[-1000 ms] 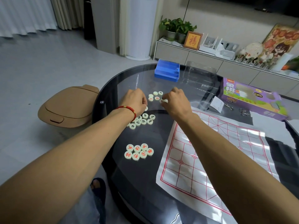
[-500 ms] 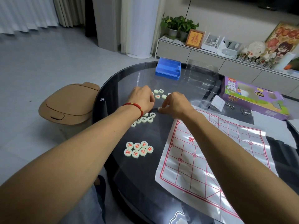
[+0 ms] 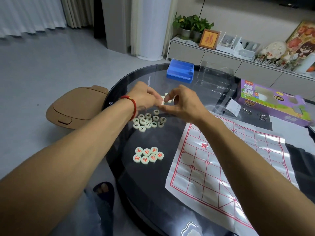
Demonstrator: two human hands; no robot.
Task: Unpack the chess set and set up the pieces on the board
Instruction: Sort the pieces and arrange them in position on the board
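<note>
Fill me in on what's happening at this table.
A person is sorting Chinese chess pieces on a round glass table. Both hands, the left hand and the right hand, work at a small far cluster of pieces; the fingers blur, so the exact grip is unclear. Nearer lie a group with dark characters and a group of eight red-character pieces. The paper board lies unfolded with no pieces on it. The blue tray and purple box sit farther back.

The hands (image 3: 167, 103) hide most of the far pieces (image 3: 166, 99); fingertip contact is blurred.
</note>
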